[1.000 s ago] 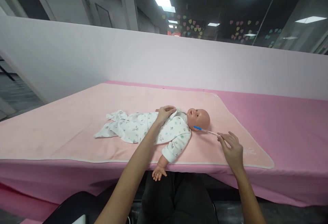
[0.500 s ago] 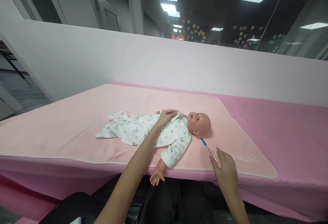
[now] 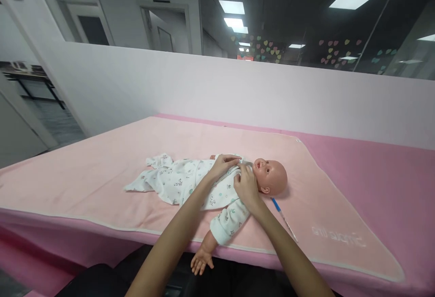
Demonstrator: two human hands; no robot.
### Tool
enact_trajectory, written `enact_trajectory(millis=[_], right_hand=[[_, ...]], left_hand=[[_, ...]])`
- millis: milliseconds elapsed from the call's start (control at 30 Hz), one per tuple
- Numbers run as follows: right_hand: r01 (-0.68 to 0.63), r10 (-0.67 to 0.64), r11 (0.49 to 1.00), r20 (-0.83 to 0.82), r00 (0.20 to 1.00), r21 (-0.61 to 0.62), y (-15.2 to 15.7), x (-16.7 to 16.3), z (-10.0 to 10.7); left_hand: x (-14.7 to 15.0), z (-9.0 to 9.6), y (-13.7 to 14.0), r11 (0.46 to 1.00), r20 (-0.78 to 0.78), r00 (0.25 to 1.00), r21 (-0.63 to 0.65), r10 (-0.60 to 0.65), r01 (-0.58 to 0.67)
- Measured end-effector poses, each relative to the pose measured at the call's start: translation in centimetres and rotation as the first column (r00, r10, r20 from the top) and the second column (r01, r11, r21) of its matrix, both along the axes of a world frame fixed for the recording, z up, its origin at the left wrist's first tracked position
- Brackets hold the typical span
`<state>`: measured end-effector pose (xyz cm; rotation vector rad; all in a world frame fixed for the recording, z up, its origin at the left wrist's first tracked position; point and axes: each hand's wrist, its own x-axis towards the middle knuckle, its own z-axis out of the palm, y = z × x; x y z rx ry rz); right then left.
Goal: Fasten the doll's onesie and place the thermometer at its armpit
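Observation:
A baby doll (image 3: 273,177) lies on its back, head to the right, in a white printed outfit (image 3: 185,179). My left hand (image 3: 223,165) is on the chest, its fingers closed on the shirt's edge near the collar. Beside it, my right hand (image 3: 247,187) has its fingers bent and pinched on the same shirt just below the doll's neck. The fingertips of both hands nearly meet, and the cloth between them is partly hidden. A thin thermometer (image 3: 284,219) with a blue end lies on the mat by the doll's head, touched by neither hand.
Under the doll spreads a peach mat (image 3: 102,165) with a pale edge, over a pink tablecloth (image 3: 390,174). The doll's near hand (image 3: 203,258) hangs over the table's front edge. A low white partition (image 3: 238,93) with glass above stands behind.
My right hand has left the thermometer, which now lies on the mat, and has come over to the doll's collar. My left hand stays on the shirt. The view has shifted slightly.

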<state>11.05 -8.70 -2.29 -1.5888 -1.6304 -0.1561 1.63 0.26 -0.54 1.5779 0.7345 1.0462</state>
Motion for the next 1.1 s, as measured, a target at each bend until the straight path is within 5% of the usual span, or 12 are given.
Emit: enact_trajectory(millis=[400,867,1100], right_hand=[[-0.072,0.137,0.923,-0.147,0.980,0.377,0.7,0.3,-1.3],[0.012,0.070,0.954,-0.260,0.963,0.301,0.8,0.3,-2.0],[0.000,0.077,0.967,-0.295,0.952,0.255,0.6,0.5,-2.0]], left_hand=[[-0.7,0.3,-1.0,0.994,-0.070,0.994,0.063,-0.088,0.092],[-0.9,0.3,-1.3,0.989,-0.101,0.987,0.067,-0.124,0.131],[-1.6,0.9,-1.5,0.961,-0.199,0.950,0.087,-0.241,0.262]])
